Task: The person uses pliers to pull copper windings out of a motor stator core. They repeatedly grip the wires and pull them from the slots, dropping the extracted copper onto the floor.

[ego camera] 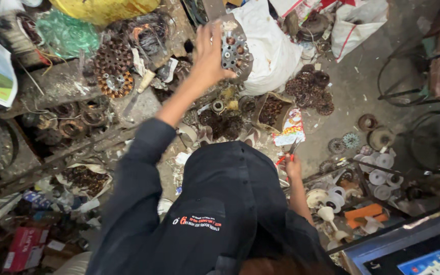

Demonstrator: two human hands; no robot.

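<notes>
The workshop floor (pixel 362 76) was grey concrete, strewn with motor parts. Near the person's dark shirt (pixel 215 203), white plastic discs (pixel 380 175) lay beside the right hand (pixel 292 165), clamped on red-handled pliers (pixel 289 153). Beyond lay copper windings (pixel 225 125). Farther off, the raised left hand (pixel 210 48) gripped a round perforated metal plate (pixel 235 51) against a white sack (pixel 268 51).

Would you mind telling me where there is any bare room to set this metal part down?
The left hand holds a round metal plate; the right hand grips red-handled pliers. The barest patch is the grey floor between the white sack, the rusty discs and the white spools. The bench at left is crowded.
</notes>
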